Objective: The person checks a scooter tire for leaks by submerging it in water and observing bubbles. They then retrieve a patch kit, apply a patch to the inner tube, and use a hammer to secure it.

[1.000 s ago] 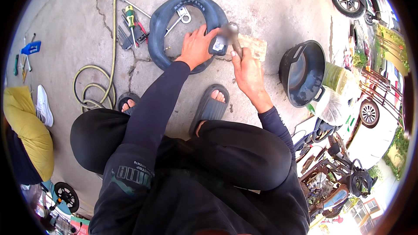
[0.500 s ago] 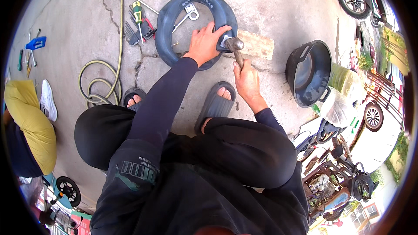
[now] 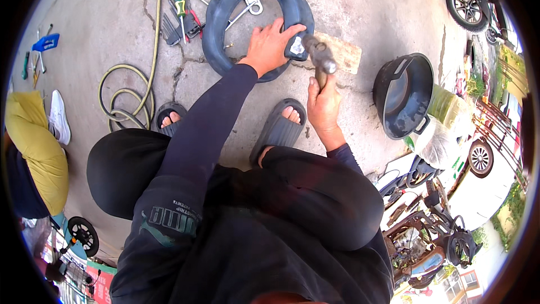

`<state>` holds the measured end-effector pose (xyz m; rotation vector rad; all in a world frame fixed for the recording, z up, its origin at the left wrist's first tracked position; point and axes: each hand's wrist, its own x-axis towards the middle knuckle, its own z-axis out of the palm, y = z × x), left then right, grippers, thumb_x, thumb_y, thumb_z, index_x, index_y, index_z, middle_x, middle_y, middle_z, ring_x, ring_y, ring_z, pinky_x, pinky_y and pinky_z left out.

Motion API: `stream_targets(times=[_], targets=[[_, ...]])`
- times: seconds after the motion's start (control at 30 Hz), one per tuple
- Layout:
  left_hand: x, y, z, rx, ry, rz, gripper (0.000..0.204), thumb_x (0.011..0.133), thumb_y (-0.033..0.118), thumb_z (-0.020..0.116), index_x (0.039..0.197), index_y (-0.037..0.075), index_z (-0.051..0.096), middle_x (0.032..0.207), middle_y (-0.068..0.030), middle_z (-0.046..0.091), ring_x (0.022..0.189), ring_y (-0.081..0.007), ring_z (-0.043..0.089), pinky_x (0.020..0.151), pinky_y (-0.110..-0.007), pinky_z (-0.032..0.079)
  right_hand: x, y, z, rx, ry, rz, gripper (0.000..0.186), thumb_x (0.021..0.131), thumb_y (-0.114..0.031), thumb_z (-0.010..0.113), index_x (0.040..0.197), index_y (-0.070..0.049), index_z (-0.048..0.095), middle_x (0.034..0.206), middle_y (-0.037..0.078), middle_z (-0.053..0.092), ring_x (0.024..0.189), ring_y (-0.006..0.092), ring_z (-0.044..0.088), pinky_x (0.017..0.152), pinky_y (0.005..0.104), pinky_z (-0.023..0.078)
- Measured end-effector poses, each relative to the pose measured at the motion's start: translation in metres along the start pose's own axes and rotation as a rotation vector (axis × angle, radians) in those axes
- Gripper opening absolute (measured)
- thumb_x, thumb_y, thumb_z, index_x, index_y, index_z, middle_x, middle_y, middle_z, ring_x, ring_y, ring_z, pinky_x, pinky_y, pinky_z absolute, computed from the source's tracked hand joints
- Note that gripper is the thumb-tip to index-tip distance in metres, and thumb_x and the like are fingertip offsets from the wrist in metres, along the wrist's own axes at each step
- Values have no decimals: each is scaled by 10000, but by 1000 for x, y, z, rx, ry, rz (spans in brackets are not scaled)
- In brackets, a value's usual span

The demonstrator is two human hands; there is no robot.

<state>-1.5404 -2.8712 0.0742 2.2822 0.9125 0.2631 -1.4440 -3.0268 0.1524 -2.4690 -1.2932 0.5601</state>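
Note:
A dark inner tube [image 3: 214, 34] lies as a ring on the concrete, its right side pressed over a wooden board [image 3: 344, 55]. My left hand [image 3: 269, 48] grips that side, with fingers stretched across the rubber. Just beside the fingertips, a pale silvery patch [image 3: 297, 45] shows on the tube. In my right hand [image 3: 324, 110] is a hammer [image 3: 320, 56], held by its short wooden handle. Its metal head is raised to the right of the patch, apart from the tube, and hides part of the board.
A screwdriver [image 3: 180, 3] and other hand tools lie left of the tube, near a coiled hose [image 3: 151, 81]. The black tub [image 3: 388, 98] stands to my right. A person in yellow trousers [image 3: 42, 152] is at far left, near a blue-handled tool [image 3: 46, 42].
The hammer head has lifted off the patch and swung right, uncovering the patch. My left hand stays on the tube. The whole view has shifted slightly.

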Motion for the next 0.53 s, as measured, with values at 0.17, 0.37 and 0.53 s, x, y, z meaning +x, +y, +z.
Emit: stream_targets(times=[0.17,0.37,0.53], targets=[[3,1,-5,4,-62,-18,855,608,161,822,1344,369,441,1225,-112,496,1090,-319,570,874,-448,417,23,2,-12,0,-179,59,304,944,-283,566,1060,-13,486,694,264,610,653,465,617,565,519,464],[2,4,-4,17,-70,-2,843,615,207,832,1341,376,437,1241,-121,485,1098,-322,561,880,-463,415,7,-4,-11,-95,-59,-27,319,963,-307,516,1024,5,491,685,264,612,662,466,619,602,522,479],[3,-4,-2,43,-100,-6,832,659,243,800,1391,223,404,1323,-151,452,1166,-332,532,919,-475,396,43,-32,-49,11,-337,117,379,953,-387,535,1042,-19,511,733,286,633,740,438,660,706,509,511]])
